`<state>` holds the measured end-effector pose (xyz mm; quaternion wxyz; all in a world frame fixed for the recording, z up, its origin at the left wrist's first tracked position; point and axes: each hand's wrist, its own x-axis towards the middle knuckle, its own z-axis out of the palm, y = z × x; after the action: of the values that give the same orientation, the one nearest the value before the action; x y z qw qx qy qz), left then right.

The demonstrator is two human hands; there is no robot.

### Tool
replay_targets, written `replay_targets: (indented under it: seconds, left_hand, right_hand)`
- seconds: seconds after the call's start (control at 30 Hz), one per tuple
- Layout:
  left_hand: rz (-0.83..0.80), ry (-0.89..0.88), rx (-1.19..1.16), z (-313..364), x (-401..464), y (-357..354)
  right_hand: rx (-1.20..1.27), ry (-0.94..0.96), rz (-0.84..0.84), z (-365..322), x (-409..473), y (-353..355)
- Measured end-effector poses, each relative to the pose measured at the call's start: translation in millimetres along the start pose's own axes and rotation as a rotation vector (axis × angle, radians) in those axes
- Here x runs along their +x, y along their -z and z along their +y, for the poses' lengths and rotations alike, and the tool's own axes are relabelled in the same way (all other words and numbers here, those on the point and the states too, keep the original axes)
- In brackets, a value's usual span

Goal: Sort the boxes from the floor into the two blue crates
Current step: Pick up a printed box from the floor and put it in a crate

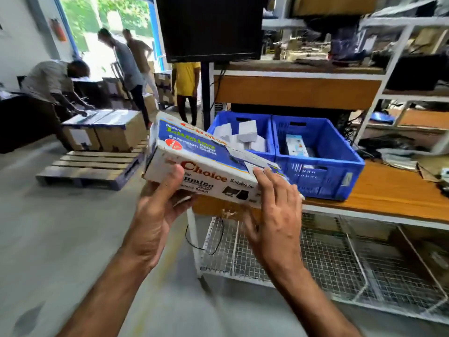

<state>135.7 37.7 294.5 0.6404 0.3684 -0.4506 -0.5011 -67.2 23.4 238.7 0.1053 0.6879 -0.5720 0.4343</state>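
Left hand (155,212): holds the near left end of the box, thumb curled up its side.
Right hand (274,215): fingers straight, touching the box's right end.
Box (201,164): tilted in the air, in front of the crates.
Left crate (220,120): white boxes inside.
Right crate (325,166): on the table, touching the left crate.

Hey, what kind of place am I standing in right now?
Probably a warehouse or stockroom: brown cardboard cartons stacked on a wooden pallet, white metal shelving crowded with goods, and two blue plastic crates on a wooden workbench.
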Motion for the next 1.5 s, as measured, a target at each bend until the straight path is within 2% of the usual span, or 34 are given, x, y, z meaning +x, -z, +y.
replay_targets:
  seconds: [0.33,0.4,0.5,0.63,0.83,0.93,1.1,1.23,1.33,1.5]
  left_hand:
    - [-0.444,-0.048,0.268,-107.4,168.5,-79.1]
    - [-0.507,-0.046,0.240,-119.3,199.7,-96.3]
    - [-0.562,-0.111,0.213,-133.8,244.0,-127.8]
    - [-0.655,-0.093,0.143,-156.0,288.1,-172.5]
    - [-0.692,-0.167,0.346,-204.0,356.9,-234.6]
    - [-0.689,-0.093,0.543,-228.5,392.0,-261.1]
    - [-0.722,0.245,0.764,-262.6,427.5,-290.3]
    - [-0.711,0.391,0.857,-286.9,446.0,-302.8]
    - [-0.687,0.422,0.904,-296.6,453.0,-309.0]
    - [-0.686,0.473,1.150,-301.8,460.1,-319.0]
  right_hand:
    - [0.047,-0.202,0.074,64.0,109.6,-37.1]
    - [0.056,-0.246,0.095,78.1,133.6,-44.8]
    - [0.058,-0.328,0.131,105.0,167.3,-52.3]
    - [0.105,-0.451,0.171,145.4,207.5,-58.8]
    - [0.130,-0.575,0.180,228.8,272.5,-80.9]
    - [0.133,-0.654,0.094,281.6,301.9,-103.4]
    - [0.047,-0.776,-0.247,357.6,327.3,-149.8]
    - [0.020,-0.829,-0.456,398.7,330.4,-189.6]
    - [-0.007,-0.842,-0.555,416.2,331.0,-213.2]
    - [-0.005,-0.802,-0.702,428.7,328.9,-240.7]
